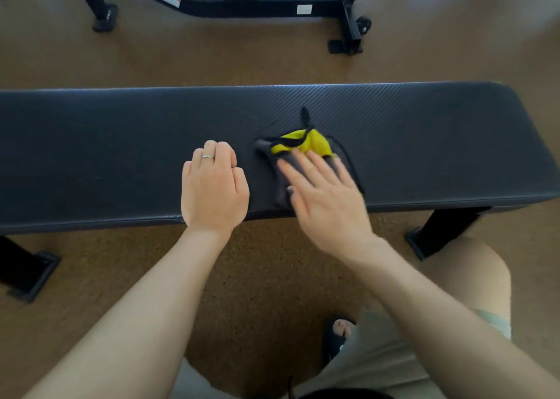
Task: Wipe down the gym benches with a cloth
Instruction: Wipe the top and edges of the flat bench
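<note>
Person crouched or kneeling in front of a long flat bench (121, 132) with a dark padded top, running left to right across the view. Cloth (298, 148) sits on the bench top, right of center, bunched up, yellow and grey with a thin black cord or trim trailing off its far end and right side. Right hand (325, 195) lies flat on the near part of the cloth, fingers (298, 171) spread and extended, palm down, pressing it against the padding rather than gripping it; hand is a bit motion-blurred. Left hand (213, 186) rests on the bench top just left of the cloth, not touching it, fingers curled under into a loose fist, holding nothing; a ring (208, 156) shows on one finger. Both forearms bare, reaching in from the bottom of the view. A few small specks or droplets on the padding just beyond and left of the cloth, too small to identify. Black bench legs visible at the left (27, 274) and right (439, 232), standing on brown carpet (257, 277). Person's knee (472, 280) and light shorts at lower right, a foot in a dark sandal (338, 335) below. Second piece of black gym equipment (242, 2) on the floor past the bench, well apart from it.
</note>
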The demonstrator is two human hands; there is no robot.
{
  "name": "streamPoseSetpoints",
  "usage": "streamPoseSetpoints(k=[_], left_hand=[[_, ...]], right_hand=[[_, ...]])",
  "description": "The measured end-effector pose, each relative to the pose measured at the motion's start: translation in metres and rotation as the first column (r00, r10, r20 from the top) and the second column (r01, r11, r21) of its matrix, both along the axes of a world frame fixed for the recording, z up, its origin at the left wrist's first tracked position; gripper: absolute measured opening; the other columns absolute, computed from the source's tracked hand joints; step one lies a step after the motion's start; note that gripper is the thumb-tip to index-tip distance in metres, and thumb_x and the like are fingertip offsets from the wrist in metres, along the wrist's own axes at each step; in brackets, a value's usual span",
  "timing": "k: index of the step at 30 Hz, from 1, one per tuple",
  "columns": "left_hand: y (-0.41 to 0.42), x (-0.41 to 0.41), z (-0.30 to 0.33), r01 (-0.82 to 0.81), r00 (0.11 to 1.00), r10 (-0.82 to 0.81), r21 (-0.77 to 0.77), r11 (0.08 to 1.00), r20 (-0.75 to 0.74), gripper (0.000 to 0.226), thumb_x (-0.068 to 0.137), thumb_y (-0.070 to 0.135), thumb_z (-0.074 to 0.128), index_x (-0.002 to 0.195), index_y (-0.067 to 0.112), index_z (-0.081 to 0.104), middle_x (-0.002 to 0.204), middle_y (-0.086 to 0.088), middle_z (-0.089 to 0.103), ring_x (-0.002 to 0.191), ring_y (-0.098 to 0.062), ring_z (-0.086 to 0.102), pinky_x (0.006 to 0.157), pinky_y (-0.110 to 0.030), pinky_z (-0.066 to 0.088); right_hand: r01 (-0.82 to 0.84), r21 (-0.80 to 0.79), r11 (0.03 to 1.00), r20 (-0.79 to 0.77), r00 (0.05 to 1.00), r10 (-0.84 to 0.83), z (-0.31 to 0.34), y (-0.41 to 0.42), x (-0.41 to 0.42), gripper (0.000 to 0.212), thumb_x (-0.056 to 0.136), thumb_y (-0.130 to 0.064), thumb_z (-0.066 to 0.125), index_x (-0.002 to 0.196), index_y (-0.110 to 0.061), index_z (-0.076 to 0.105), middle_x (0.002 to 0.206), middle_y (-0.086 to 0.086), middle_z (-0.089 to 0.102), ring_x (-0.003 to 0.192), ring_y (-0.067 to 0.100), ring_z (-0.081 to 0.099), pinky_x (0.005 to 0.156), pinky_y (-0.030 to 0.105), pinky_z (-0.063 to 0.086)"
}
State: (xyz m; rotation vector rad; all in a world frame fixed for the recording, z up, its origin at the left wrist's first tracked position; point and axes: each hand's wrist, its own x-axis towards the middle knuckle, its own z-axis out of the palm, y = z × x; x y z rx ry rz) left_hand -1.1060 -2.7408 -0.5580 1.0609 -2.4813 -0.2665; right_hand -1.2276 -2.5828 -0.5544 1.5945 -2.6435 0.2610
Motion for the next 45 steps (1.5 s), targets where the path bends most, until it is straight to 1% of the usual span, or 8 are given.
streamPoseSetpoints(k=[5, 11, 17, 20, 24, 30, 35, 45], left_hand=[[0.002, -0.002, 0.002, -0.001, 1.000, 0.001, 0.003, 1.000, 0.008, 0.017, 0.088, 0.020, 0.029, 0.089, 0.015, 0.046, 0.090, -0.001, 0.050, 0.081, -0.020, 0.043, 0.076, -0.037, 0.037], [0.000, 0.000, 0.000, 0.010, 0.999, -0.009, -0.033, 0.999, 0.038, 0.014, 0.093, 0.018, 0.036, 0.093, 0.016, 0.049, 0.093, -0.001, 0.052, 0.083, -0.022, 0.047, 0.076, -0.039, 0.040], [0.003, -0.001, 0.001, 0.000, 1.000, 0.000, -0.016, 1.000, 0.005, 0.028, 0.092, 0.025, 0.026, 0.093, 0.015, 0.053, 0.093, -0.002, 0.055, 0.083, -0.017, 0.046, 0.076, -0.031, 0.037], [0.003, -0.002, 0.003, 0.030, 0.999, -0.029, -0.012, 0.999, 0.028, 0.028, 0.091, 0.023, 0.026, 0.093, 0.014, 0.052, 0.093, -0.003, 0.055, 0.083, -0.021, 0.049, 0.076, -0.037, 0.042], [-0.009, 0.001, 0.009, 0.017, 0.996, -0.012, 0.058, 0.998, -0.091, 0.024, 0.093, 0.021, 0.031, 0.096, 0.011, 0.053, 0.095, -0.005, 0.054, 0.083, -0.019, 0.048, 0.078, -0.039, 0.042], [-0.048, 0.029, 0.010, -0.403, 0.911, 0.410, 0.121, 0.907, -0.043, 0.025, 0.097, 0.015, 0.039, 0.109, 0.011, 0.059, 0.126, -0.011, 0.055, 0.119, -0.033, 0.047, 0.109, -0.050, 0.034], [-0.048, 0.021, 0.008, -0.448, 0.881, 0.464, 0.158, 0.880, -0.091, 0.026, 0.092, 0.013, 0.036, 0.097, 0.015, 0.061, 0.116, -0.002, 0.059, 0.112, -0.026, 0.049, 0.096, -0.042, 0.038], [-0.048, 0.030, 0.006, -0.508, 0.806, 0.553, 0.233, 0.830, -0.211, 0.027, 0.091, 0.013, 0.034, 0.095, 0.018, 0.060, 0.119, 0.008, 0.063, 0.112, -0.014, 0.052, 0.083, -0.034, 0.040]], right_hand=[[0.396, 0.006, 0.918, 0.006, 0.918, -0.396, -0.001, 0.003, -0.018, 0.058, 0.105, -0.040, 0.023, 0.159, -0.026, 0.040, 0.168, 0.003, 0.034, 0.154, 0.028, 0.031, 0.125, 0.058, 0.018], [-0.106, 0.045, 0.993, 0.026, 0.994, 0.105, 0.005, -0.008, 0.026, 0.052, 0.110, -0.041, 0.026, 0.160, -0.032, 0.036, 0.169, -0.003, 0.032, 0.158, 0.022, 0.025, 0.127, 0.053, 0.018], [0.138, 0.060, 0.989, 0.005, 0.990, -0.139, 0.003, 0.041, -0.046, 0.056, 0.108, -0.042, 0.020, 0.160, -0.031, 0.037, 0.169, -0.004, 0.031, 0.157, 0.021, 0.025, 0.128, 0.051, 0.017], [-0.008, 0.079, 0.997, -0.035, 0.999, 0.011, 0.002, 0.021, -0.013, 0.055, 0.106, -0.039, 0.030, 0.158, -0.030, 0.041, 0.167, -0.002, 0.035, 0.155, 0.027, 0.031, 0.125, 0.057, 0.020], [-0.409, 0.094, 0.908, 0.019, 0.912, 0.409, 0.004, -0.026, -0.003, 0.053, 0.111, -0.045, 0.021, 0.163, -0.035, 0.028, 0.171, -0.004, 0.026, 0.159, 0.024, 0.019, 0.128, 0.055, 0.014], [-0.567, 0.134, 0.813, -0.008, 0.819, 0.573, 0.001, -0.007, -0.034, 0.053, 0.112, -0.046, 0.025, 0.164, -0.036, 0.023, 0.173, -0.001, 0.021, 0.160, 0.025, 0.015, 0.129, 0.054, 0.014], [-0.677, 0.162, 0.718, -0.098, 0.713, 0.695, -0.003, 0.018, -0.066, 0.061, 0.106, -0.036, 0.053, 0.162, -0.038, 0.029, 0.170, 0.004, 0.029, 0.157, 0.032, 0.027, 0.123, 0.059, 0.026], [-0.773, 0.132, 0.621, 0.027, 0.629, 0.777, 0.003, -0.079, -0.009, 0.055, 0.110, -0.051, 0.033, 0.162, -0.036, 0.029, 0.172, -0.002, 0.023, 0.160, 0.025, 0.014, 0.128, 0.056, 0.014]])
